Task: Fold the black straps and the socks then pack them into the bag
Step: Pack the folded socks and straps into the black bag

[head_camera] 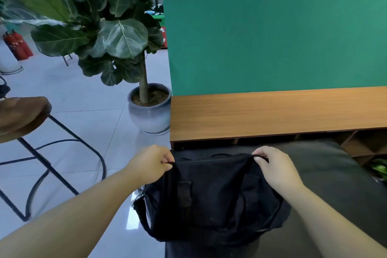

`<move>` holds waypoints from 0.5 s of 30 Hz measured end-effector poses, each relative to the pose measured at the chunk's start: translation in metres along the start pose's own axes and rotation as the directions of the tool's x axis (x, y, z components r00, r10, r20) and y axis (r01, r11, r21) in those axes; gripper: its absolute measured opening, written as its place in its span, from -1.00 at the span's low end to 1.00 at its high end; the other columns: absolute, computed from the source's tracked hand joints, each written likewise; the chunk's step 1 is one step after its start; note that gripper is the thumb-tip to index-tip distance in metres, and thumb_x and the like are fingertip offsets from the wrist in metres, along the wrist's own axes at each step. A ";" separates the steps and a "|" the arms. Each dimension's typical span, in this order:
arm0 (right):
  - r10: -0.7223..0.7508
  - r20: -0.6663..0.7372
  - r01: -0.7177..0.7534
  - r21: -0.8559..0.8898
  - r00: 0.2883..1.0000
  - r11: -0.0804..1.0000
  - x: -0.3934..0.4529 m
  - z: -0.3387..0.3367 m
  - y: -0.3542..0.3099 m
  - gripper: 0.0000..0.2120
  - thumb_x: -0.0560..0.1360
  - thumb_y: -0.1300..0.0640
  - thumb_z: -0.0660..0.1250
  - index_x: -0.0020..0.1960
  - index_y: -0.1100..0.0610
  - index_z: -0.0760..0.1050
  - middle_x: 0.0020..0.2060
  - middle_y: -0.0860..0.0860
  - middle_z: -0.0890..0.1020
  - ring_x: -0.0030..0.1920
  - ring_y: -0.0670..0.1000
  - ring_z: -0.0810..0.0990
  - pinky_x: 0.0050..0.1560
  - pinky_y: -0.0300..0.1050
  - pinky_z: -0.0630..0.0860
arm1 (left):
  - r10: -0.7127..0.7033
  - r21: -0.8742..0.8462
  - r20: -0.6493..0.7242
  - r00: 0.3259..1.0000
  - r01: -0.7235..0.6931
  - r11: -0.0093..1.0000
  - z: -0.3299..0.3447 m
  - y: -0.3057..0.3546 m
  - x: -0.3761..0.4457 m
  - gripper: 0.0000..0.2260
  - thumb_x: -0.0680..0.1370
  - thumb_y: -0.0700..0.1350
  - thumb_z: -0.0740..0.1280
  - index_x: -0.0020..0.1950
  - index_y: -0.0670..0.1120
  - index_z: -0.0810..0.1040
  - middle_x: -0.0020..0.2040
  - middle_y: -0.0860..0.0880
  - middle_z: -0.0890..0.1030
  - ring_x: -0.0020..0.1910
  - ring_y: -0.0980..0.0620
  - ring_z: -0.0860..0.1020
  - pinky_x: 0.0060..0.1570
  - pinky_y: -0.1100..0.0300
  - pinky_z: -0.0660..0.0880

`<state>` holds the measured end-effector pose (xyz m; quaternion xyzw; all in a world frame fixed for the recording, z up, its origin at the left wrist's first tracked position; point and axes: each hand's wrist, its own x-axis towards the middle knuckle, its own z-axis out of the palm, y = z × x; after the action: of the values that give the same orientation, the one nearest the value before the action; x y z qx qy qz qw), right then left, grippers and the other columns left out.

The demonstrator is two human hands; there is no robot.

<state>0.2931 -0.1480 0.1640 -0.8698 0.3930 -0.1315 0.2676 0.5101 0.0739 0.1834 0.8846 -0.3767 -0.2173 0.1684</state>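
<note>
Both hands pinch the black bag's (209, 199) top edge, left hand (154, 163) and right hand (274, 168) at opposite ends, bag hanging by the tabletop (272, 111); risk: one grip slips, mouth sags shut; straps and socks not visible.

Even indoor light, glare on the floor (132, 211), wide-angle bending at edges.
</note>
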 end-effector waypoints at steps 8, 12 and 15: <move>0.042 -0.045 -0.048 -0.133 0.998 0.990 0.012 0.050 -0.048 -0.87 0.59 0.14 0.23 0.03 0.02 0.55 -0.08 -0.12 0.50 0.07 -0.06 0.42 0.00 -0.19 0.39 | 0.120 0.054 0.038 0.992 -0.122 0.991 -0.052 -0.055 0.045 -0.91 0.51 -0.13 0.37 -0.09 0.09 0.57 -0.18 0.20 0.54 -0.20 0.32 0.47 -0.18 0.40 0.39; 0.065 -0.066 -0.073 -0.128 0.996 0.989 0.037 0.055 -0.068 -0.87 0.60 0.13 0.21 0.02 0.01 0.53 -0.06 -0.12 0.48 -0.03 -0.05 0.48 -0.05 -0.15 0.46 | 0.142 0.027 -0.029 0.989 -0.141 0.990 -0.073 -0.062 0.078 -0.88 0.50 -0.14 0.39 -0.15 0.08 0.54 -0.19 0.17 0.54 -0.19 0.26 0.48 -0.28 0.50 0.30; 0.077 -0.065 -0.085 -0.124 0.995 0.989 0.063 0.059 -0.072 -0.85 0.61 0.11 0.20 0.10 0.03 0.52 0.01 -0.10 0.48 -0.08 -0.05 0.50 -0.08 -0.16 0.47 | 0.149 0.004 -0.068 0.986 -0.150 0.989 -0.078 -0.064 0.106 -0.83 0.50 -0.15 0.39 -0.21 0.11 0.52 -0.19 0.16 0.55 -0.18 0.23 0.49 -0.29 0.50 0.28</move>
<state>0.4043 -0.1343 0.1573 -0.8640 0.4435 -0.1214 0.2050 0.6539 0.0476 0.1927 0.8607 -0.4359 -0.1739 0.1974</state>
